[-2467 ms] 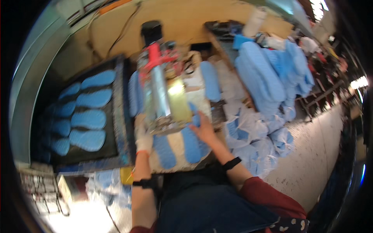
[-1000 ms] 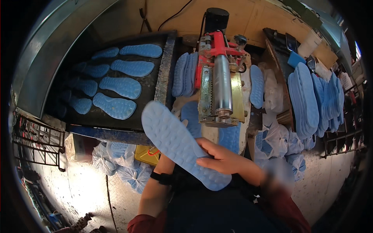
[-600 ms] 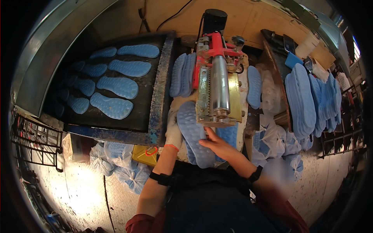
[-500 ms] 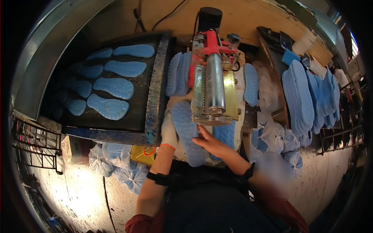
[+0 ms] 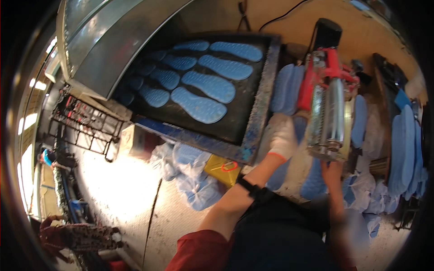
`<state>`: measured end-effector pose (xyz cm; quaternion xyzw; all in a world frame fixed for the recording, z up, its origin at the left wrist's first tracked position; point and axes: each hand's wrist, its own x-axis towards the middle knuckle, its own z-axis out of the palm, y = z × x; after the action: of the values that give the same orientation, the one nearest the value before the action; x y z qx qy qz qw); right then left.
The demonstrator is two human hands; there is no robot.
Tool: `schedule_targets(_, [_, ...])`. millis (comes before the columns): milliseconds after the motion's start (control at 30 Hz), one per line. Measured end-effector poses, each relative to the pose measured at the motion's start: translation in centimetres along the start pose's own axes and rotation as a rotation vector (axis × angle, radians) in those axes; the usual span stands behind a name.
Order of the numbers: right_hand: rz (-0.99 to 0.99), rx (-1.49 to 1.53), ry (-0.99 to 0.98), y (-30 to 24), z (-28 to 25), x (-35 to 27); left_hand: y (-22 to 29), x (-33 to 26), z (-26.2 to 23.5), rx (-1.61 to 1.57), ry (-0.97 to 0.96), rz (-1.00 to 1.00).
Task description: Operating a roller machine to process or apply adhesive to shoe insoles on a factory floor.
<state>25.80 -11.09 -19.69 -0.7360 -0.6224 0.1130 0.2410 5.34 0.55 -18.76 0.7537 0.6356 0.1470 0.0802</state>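
Note:
My left hand (image 5: pixel 282 137), in a whitish glove with an orange cuff edge, is closed on a blue insole (image 5: pixel 277 176). The insole shows on both sides of the glove; its middle is covered. Just right of it stands a red press with a shiny metal roller (image 5: pixel 335 115). Another blue insole (image 5: pixel 313 181) sticks out below the press's front edge. My bare right hand (image 5: pixel 332 174) is beside that insole, under the press's lower right end. Its fingers are blurred and partly hidden, so their grip does not show.
On the left, a black bed with a worn frame (image 5: pixel 263 101) carries several blue insoles (image 5: pixel 199 105) beneath a metal hood (image 5: pixel 122 49). More insoles (image 5: pixel 285 90) stand behind my left hand, and a stack (image 5: pixel 400 149) at right. Filled plastic bags (image 5: pixel 194 185) lie below.
The view has swung left, so the bench appears further right. My left hand has gone from the insole's side to over its middle. My right hand has left that insole for the press's lower end.

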Motion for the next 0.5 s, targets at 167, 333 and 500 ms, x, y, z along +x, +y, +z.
schedule_targets(167, [-0.235, -0.186, 0.272, 0.8, 2.8, -0.6, 0.8, -1.9, -2.1, 0.258, 0.345, 0.108])
schedule_targets(333, [-0.150, -0.249, 0.338, 0.5, 3.6, -1.0, -1.5, -3.5, -10.3, -0.293, 0.209, 0.209])
schedule_targets(500, [-0.109, -0.215, 0.262, 1.3, 4.0, -1.2, -4.6, -0.4, -14.0, -0.342, 0.231, 0.075])
